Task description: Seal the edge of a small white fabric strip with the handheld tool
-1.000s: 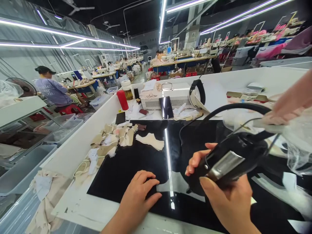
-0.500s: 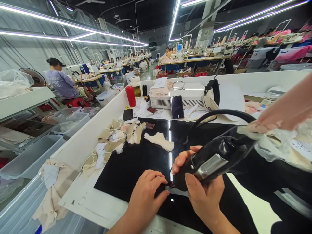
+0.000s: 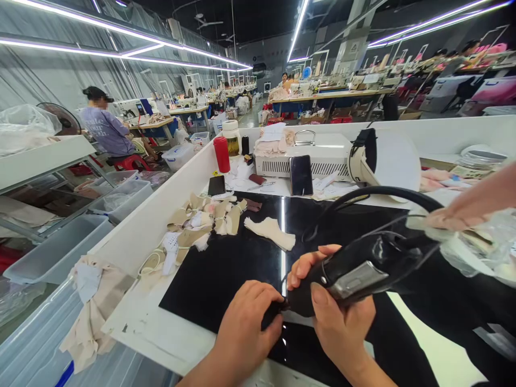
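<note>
My right hand [image 3: 336, 309] grips a glossy black item [image 3: 397, 252] with a silver metal plate and a rivet on its side; its exact kind is unclear. A black arched strap or cord [image 3: 387, 191] rises above it. My left hand [image 3: 252, 317] is closed, thumb and fingers pinching a small dark piece at the item's near left end, largely hidden by the fingers. From the right, another person's blurred hand [image 3: 447, 217] reaches to the item's far end, by crinkled clear plastic [image 3: 470, 244]. Beneath lies a shiny black sheet [image 3: 226, 269].
Cream and tan fabric pieces [image 3: 197, 220] lie on the left, beside a pale scrap [image 3: 270, 232]. Behind stand a phone [image 3: 301, 176], a red cup [image 3: 221, 154], a jar [image 3: 231, 138] and a white vented box [image 3: 322, 150]. Plastic bins [image 3: 56, 250] are on the floor, left.
The whole view has shifted slightly, so the table's things sit a little further right. Both hands keep their hold, and the black item stays at nearly the same tilt.
</note>
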Available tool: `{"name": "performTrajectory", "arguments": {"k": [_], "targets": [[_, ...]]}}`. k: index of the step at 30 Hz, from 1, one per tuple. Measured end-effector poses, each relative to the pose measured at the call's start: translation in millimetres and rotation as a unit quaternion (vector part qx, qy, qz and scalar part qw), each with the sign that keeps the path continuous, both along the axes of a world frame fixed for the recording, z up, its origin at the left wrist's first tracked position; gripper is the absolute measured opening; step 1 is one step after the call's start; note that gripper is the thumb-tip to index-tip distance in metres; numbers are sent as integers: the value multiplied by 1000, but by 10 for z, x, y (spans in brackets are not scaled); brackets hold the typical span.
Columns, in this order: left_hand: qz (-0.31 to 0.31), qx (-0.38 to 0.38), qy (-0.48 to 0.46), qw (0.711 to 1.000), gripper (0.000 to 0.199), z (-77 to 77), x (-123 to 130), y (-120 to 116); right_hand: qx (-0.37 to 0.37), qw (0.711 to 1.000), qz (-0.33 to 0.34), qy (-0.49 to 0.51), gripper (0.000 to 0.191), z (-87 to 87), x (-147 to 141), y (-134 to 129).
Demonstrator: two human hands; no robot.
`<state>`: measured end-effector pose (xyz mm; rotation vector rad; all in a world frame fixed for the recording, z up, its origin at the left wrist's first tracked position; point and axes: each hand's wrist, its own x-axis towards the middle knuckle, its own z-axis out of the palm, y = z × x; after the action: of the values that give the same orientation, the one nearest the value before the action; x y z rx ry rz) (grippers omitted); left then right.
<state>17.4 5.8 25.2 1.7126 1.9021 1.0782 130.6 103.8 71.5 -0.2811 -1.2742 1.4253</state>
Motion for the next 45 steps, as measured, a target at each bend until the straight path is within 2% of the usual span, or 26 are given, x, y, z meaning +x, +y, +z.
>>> {"name": "performTrajectory", "arguments": {"k": [6,17,20,23,27,30,33,36,39,45], "targets": [[22,28,-41,999,38,7,-24,-50,-16,1000,10,16,32,38,49,-47],[13,29,-1,999,40,-43,-22,-37,-17,1000,26,3,29,39,35,-93],[-27,41,50,998,46,-45,-16,-70,-10,1000,21,-2,31,97,129,-48],[-70,66,104,990,43,-42,-7,-126,-4,1000,-11,-6,30,166,287,42],[-122,71,114,983,40,6,-47,-158,6,998,-66,-18,27,199,456,158],[-152,49,106,982,36,108,-128,-64,10,995,-94,-30,27,170,493,192],[-209,17,101,973,26,223,-208,126,16,995,-96,-24,30,138,470,185],[-267,-12,85,960,41,275,-258,318,15,996,-89,-14,29,127,416,165],[-313,-37,88,945,57,264,-283,437,18,996,-87,-10,31,121,361,159],[-342,-66,86,933,67,221,-307,488,45,995,-78,-30,31,70,312,178]]}}
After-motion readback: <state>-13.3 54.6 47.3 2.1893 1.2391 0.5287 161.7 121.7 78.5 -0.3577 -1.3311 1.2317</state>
